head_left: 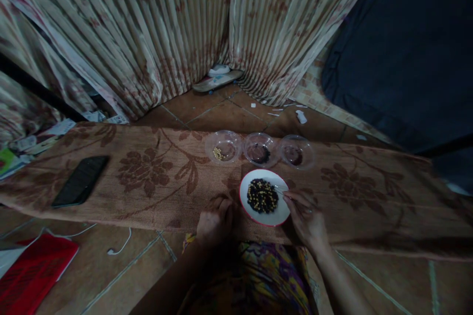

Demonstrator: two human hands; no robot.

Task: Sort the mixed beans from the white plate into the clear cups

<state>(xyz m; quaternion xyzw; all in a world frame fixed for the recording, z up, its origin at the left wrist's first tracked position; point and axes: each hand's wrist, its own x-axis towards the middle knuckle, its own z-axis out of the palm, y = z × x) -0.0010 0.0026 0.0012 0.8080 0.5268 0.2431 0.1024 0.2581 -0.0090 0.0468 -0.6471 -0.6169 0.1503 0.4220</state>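
My right hand (305,214) is at the right rim of a white plate with a red edge (283,216), its fingers pinched on what look like thin metal tweezers (280,188). Their tips reach the edge of a heap of mixed dark and pale yellow beans (262,196) on the plate. Left of the plate, my left hand (215,217) rests curled on the cloth, apart from the plate. Behind the plate stand three clear plastic bowls: the left bowl (231,158) has pale beans, the middle bowl (253,155) black ones, the right bowl (305,157) dark reddish ones.
A brown flowered cloth (148,206) covers the long, narrow table. A dark phone (80,181) lies at its left. Beyond are striped curtains (185,19), a skateboard (218,81) and white scraps on the tiled floor. A red bag (40,270) and white earphones (120,246) lie lower left.
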